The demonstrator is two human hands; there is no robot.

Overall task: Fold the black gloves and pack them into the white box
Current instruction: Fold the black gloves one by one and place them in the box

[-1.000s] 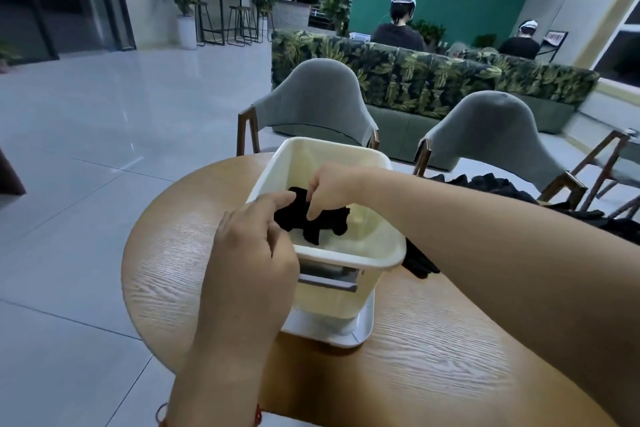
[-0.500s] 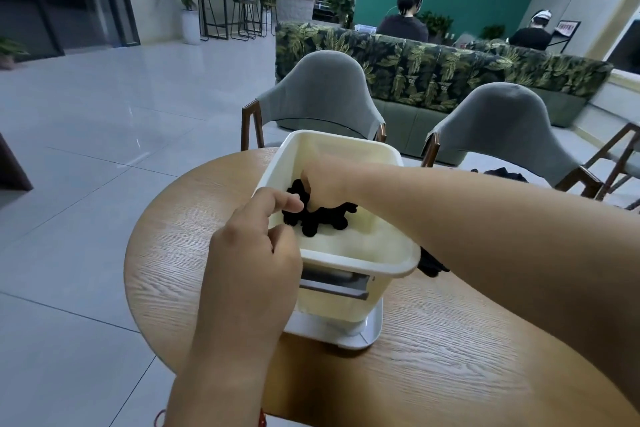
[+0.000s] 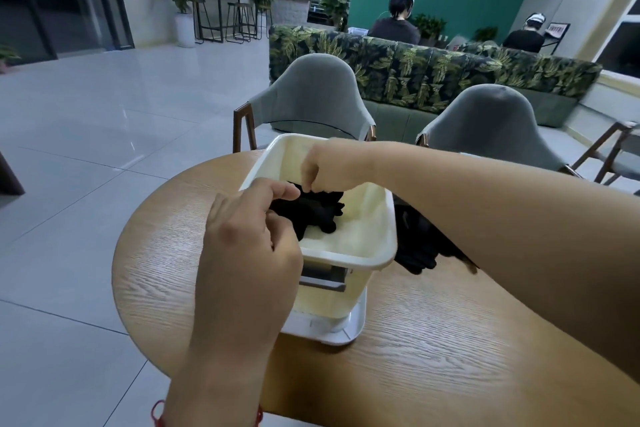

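Over the box [image 3: 349,258], both my hands are down inside, working the folded gloves [image 3: 313,215]. Right hand [image 3: 329,166] reaches across from the right, fingers curled down, pinching the top edge of the gloves near the far-left wall. Left hand [image 3: 249,239] comes in over the near-left rim, thumb on top, fingers curled under, black cloth between them. That reads as a pinch on the near edge, though the back of the hand hides the exact contact. Two-hand hold makes sense: soft knit springs open, so I pin both ends to hold the fold while it settles. Gloves seem to rest on the bottom, in the left half, glove fingers poking toward the middle; the right half shows bare, room for more. Box stands on the table [image 3: 433,340] on a white base [image 3: 346,333], probably its lid, parked underneath out of the way. Pile [image 3: 415,250] of more black gloves lies on the table just beside the box's right wall, partly under my right forearm, close so the next reach is short. Judgement: placing step, nearly done for this bundle; whole task far from finished given the pile. Risk: the fold pops open on release, or my forearm drags the pile.
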